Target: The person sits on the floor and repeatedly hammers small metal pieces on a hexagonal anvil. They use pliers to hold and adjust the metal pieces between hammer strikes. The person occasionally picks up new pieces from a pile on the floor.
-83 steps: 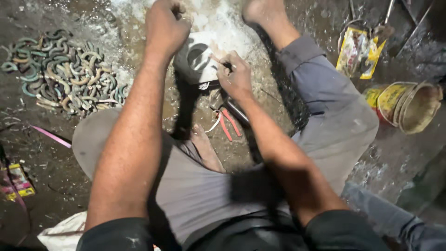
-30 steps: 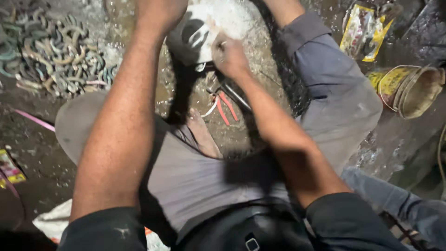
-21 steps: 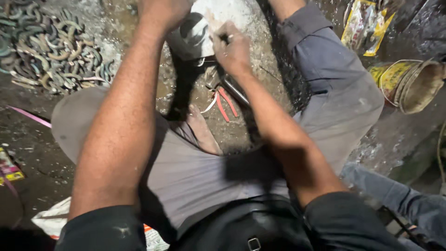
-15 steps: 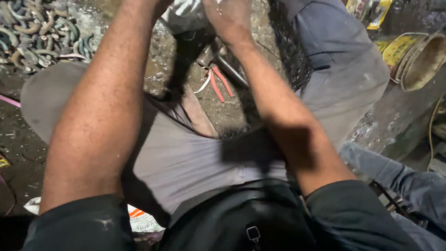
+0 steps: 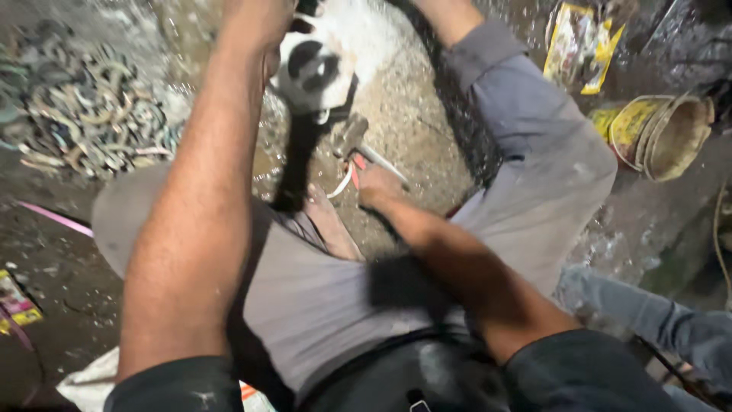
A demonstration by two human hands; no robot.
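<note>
Pliers (image 5: 352, 156), red-handled, grey metal jaws, on gritty ground just below white-and-black worn shoe (image 5: 320, 65). Right hand (image 5: 379, 185) curled round handles. Left hand (image 5: 263, 19) near shoe, grip not discernible.

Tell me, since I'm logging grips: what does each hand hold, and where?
The right hand closes on the red-handled metal pliers at the handles. The left hand grips the white, black-patched object at its upper edge.

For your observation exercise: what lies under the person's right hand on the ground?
Under the right hand lie red-handled pliers on the gritty ground. The hand covers the handle ends, so the grip cannot be judged.
</note>
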